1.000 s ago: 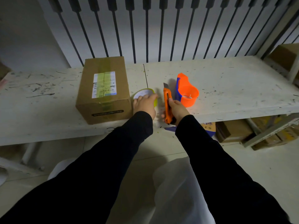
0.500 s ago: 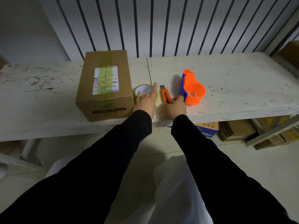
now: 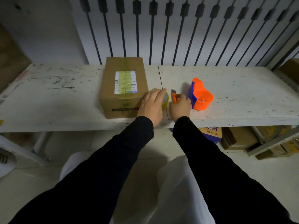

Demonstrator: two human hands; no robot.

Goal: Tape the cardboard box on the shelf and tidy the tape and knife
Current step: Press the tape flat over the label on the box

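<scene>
The cardboard box [image 3: 124, 88] stands on the white shelf [image 3: 242, 88], a little left of the middle, with its back side near the wall. A strip of yellowish tape runs over its top and down the front face, across a printed label [image 3: 125, 82].

Just to the right of the box lies the tape roll [image 3: 166, 101], flat on the shelf. The left hand [image 3: 152, 105] rests on top of it, palm down, and covers most of it; the fingers [image 3: 159, 94] are stretched forward and lie close together, not curled around the roll.

The orange knife [image 3: 174, 96] lies just beside the roll, on the other side of a thin dark seam in the shelf, with its grey blade end pointing toward the wall. The right hand [image 3: 180, 107] is over its rear part, with the fingers bent down onto the handle; I cannot tell if they really pinch it or only touch it.

Near the right hand stands an orange and blue tape dispenser [image 3: 201, 96], empty inside its ring. Both arms have black sleeves. Under the shelf, on the floor, some more cardboard boxes [image 3: 239, 138] are visible.
</scene>
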